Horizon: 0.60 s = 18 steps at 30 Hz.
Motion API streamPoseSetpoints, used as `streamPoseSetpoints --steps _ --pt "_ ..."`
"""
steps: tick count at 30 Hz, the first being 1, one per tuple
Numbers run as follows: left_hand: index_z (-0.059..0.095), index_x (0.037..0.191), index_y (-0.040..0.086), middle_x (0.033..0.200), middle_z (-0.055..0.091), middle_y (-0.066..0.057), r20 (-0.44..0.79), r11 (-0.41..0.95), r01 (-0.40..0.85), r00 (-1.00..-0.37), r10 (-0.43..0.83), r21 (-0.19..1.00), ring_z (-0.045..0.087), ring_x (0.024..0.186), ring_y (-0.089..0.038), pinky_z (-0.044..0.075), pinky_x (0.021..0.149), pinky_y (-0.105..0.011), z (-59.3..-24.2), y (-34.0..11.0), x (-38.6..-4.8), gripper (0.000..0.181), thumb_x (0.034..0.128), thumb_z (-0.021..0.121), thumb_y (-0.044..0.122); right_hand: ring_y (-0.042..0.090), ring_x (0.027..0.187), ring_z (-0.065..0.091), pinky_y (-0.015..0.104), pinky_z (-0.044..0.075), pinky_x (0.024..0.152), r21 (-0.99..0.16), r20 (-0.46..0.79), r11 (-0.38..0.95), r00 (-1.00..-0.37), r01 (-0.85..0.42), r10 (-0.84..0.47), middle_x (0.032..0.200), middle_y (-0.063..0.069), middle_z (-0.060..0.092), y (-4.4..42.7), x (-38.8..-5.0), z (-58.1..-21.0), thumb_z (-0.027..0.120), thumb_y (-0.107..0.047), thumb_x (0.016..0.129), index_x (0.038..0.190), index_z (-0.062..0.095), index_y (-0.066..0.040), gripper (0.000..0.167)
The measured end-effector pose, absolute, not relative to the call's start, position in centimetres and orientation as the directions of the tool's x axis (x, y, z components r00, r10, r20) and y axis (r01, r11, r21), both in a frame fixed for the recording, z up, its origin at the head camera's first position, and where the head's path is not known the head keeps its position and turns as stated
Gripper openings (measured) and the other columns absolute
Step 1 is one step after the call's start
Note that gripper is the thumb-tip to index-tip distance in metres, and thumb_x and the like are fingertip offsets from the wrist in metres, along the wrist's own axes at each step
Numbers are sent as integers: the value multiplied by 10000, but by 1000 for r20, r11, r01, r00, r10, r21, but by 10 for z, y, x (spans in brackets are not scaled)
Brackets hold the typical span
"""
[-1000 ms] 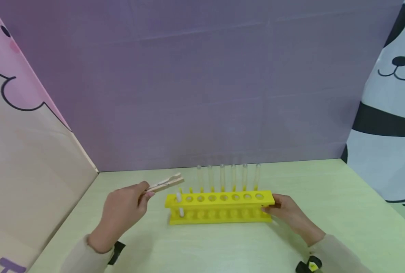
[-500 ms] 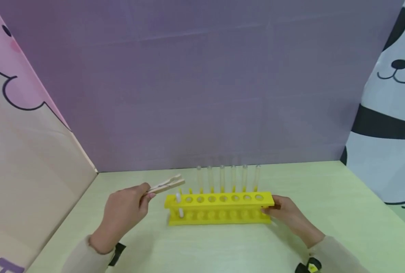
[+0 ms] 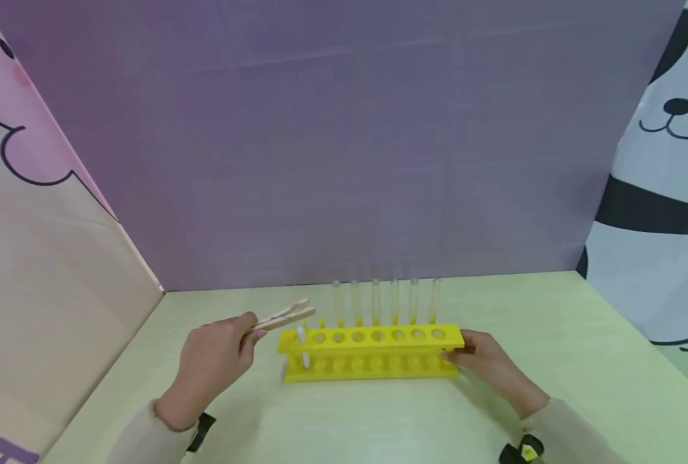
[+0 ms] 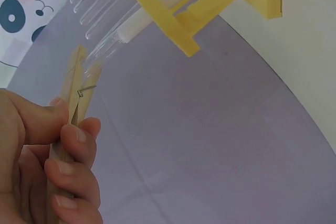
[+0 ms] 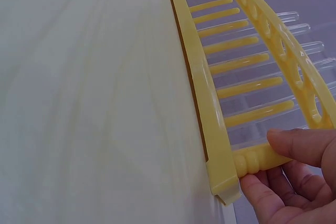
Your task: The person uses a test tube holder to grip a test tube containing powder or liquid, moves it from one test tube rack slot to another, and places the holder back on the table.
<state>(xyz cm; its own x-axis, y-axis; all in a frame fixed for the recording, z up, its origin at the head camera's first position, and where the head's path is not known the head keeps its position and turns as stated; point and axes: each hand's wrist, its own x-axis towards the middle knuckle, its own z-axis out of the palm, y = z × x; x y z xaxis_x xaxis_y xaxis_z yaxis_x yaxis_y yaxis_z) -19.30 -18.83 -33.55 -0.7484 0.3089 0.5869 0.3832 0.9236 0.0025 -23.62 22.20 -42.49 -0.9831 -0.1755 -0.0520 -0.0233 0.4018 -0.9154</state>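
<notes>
My left hand (image 3: 213,351) grips a wooden test tube clamp (image 3: 285,318), its tip pointing right over the left end of the yellow test tube rack (image 3: 373,345). At that end, a test tube with white contents (image 3: 305,359) stands in the front row. In the left wrist view the clamp's tip lies right at this tube's clear upper end; whether it touches the glass I cannot tell. My right hand (image 3: 489,361) holds the rack's right end, with thumb and fingers around the end post (image 5: 260,158). Several clear test tubes (image 3: 376,303) sit upside down on the rear pegs.
The rack stands on a pale green tabletop (image 3: 355,425). A plain purple backdrop (image 3: 344,142) closes off the rear. Printed side panels flank the table: a pink and cream one (image 3: 48,258) on the left, a panda one (image 3: 651,270) on the right.
The left hand and clamp have shifted slightly right and down, closer to the white-filled tube. The right hand stays on the rack's end, and the rack has not visibly moved.
</notes>
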Motion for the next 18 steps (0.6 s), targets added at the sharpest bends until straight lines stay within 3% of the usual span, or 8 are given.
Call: streamPoseSetpoints --steps 18 --pt "587 730 130 515 368 86 537 930 368 -789 298 24 267 422 -70 241 391 -247 -346 -187 -194 179 798 746 176 180 898 602 259 517 750 -924 -48 381 -983 -24 -179 1135 229 614 223 -237 -427 658 0 836 1219 512 134 431"
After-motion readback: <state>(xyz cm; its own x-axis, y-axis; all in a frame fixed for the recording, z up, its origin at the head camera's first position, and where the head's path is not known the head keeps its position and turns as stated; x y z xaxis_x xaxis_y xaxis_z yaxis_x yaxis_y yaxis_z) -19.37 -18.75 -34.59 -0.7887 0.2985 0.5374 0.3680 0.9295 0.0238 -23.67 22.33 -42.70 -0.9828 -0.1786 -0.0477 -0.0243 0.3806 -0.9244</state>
